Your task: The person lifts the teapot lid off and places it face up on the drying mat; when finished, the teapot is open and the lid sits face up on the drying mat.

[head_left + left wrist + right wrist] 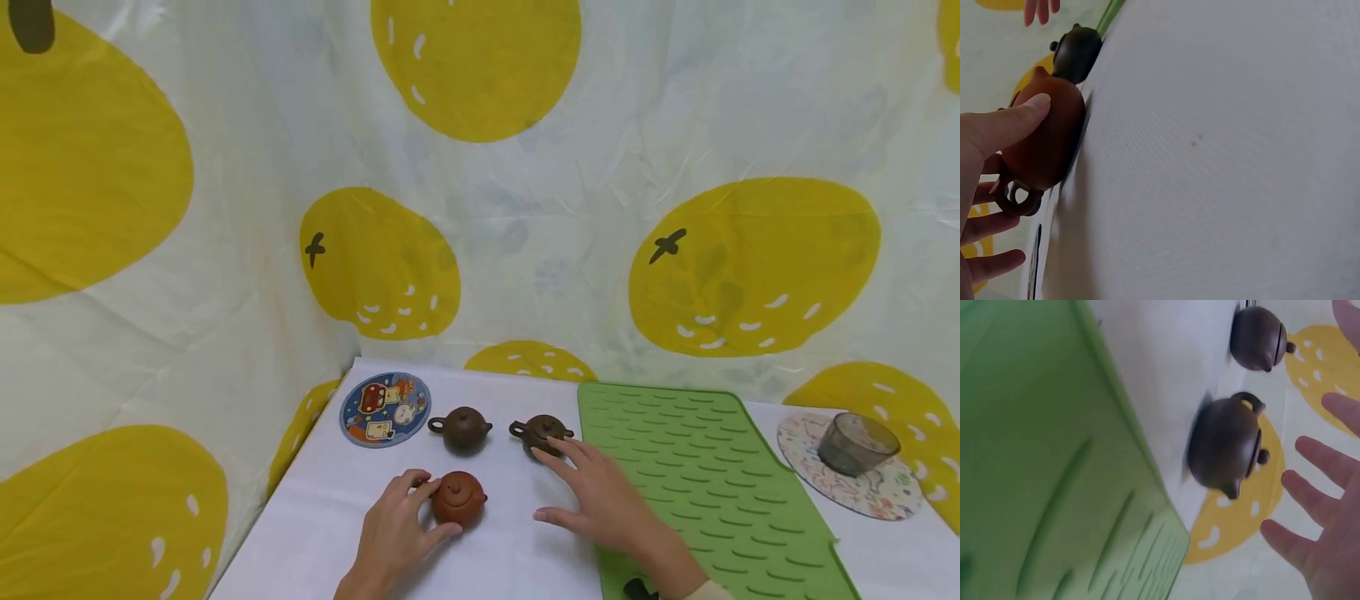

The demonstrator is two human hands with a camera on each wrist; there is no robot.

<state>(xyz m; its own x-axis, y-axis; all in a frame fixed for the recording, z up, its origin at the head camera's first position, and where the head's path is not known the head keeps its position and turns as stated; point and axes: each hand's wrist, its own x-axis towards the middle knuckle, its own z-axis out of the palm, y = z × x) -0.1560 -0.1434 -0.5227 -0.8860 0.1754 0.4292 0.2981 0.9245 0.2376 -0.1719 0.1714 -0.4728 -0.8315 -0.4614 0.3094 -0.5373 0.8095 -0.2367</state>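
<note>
Pinching the reddish teapot (467, 505) between thumb and fingers, the left hand (396, 523) sits at its 8 o'clock side, curled in only as far as the round body allows. Whether the pot rests on the white table (285, 550) or hangs just above it, I cannot tell. Reckoned from that pot in the head view, one dark teapot (463, 433) stands at 12 o'clock, a second dark teapot (534, 434) at 2, and the right hand (600, 493) at 3, fingers spread and holding nothing.

A slip seems the likeliest mishap: the thumb lies along smooth, curved clay, and the handle (1009, 207) does not appear to be gripped. Tilting could slide off the lid (455, 493), since no finger crosses its knob. A push towards 12 o'clock might knock the first dark pot, while a low sweep of the right hand could clip the second or snag the green mat (675, 467), out at 3.

No brand or label is readable. The teapots show no lettering; the blue coaster (386, 410), between 10 and 11 o'clock, carries cartoon pictures, any words too small to make out.
</note>
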